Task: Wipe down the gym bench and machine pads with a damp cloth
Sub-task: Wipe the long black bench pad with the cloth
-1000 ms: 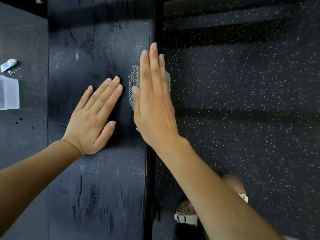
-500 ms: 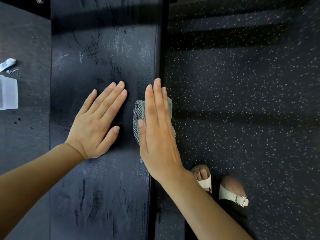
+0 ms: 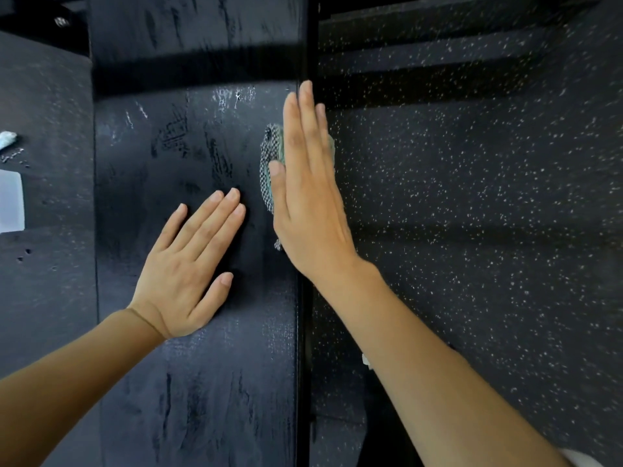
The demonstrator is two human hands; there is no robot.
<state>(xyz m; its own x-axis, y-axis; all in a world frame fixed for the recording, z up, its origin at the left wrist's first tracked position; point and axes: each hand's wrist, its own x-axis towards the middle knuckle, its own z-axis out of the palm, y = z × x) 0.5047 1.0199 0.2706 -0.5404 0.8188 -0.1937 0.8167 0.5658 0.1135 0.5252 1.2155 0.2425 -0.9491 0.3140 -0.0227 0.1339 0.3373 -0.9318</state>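
The step in hand is, in my judgement, the wiping of the long black bench pad, along its right edge. The right hand lies flat, fingers straight and pressed together, on the damp cloth, which is a green-grey checked rag. The cloth sits at about 12 o'clock from the centre of the picture, on the pad just at its right border, and only its left side and a small part on the right show from under the palm. The left hand rests flat on the pad at about 9 o'clock from the cloth, near it but not touching, with fingers straight and close together and the thumb apart; it holds nothing (it seems only to support the body).

Wet streaks show on the pad above and below the hands, so a good part seems already wiped. The next move calls for steady flat pressure and a stroke along the edge, keeping the cloth from slipping off toward the speckled floor.
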